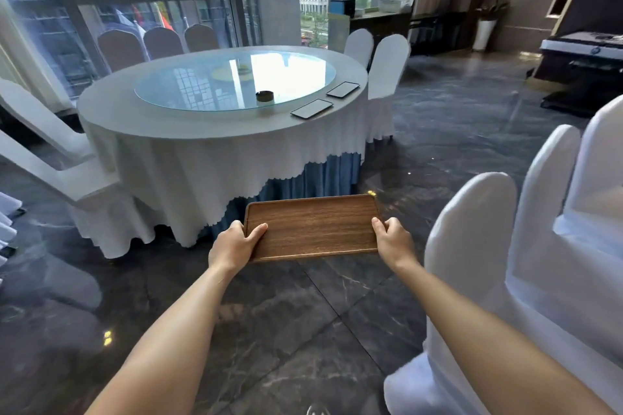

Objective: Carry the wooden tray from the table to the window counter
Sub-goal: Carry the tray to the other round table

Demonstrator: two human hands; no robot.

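Note:
A flat rectangular wooden tray (313, 227) is held level in the air over the dark marble floor, in front of the round table. My left hand (232, 244) grips its left edge, thumb on top. At the right edge my right hand (392, 241) grips the same way. Nothing lies on the tray. The window counter (381, 17), a dark sideboard, stands far back at the window, right of centre.
A round table (202, 131) with a white cloth and glass turntable stands ahead left, bearing an ashtray (264, 96) and two phones (312, 108). White-covered chairs (526, 263) crowd the right side and ring the table. Open floor runs between the table and the right chairs.

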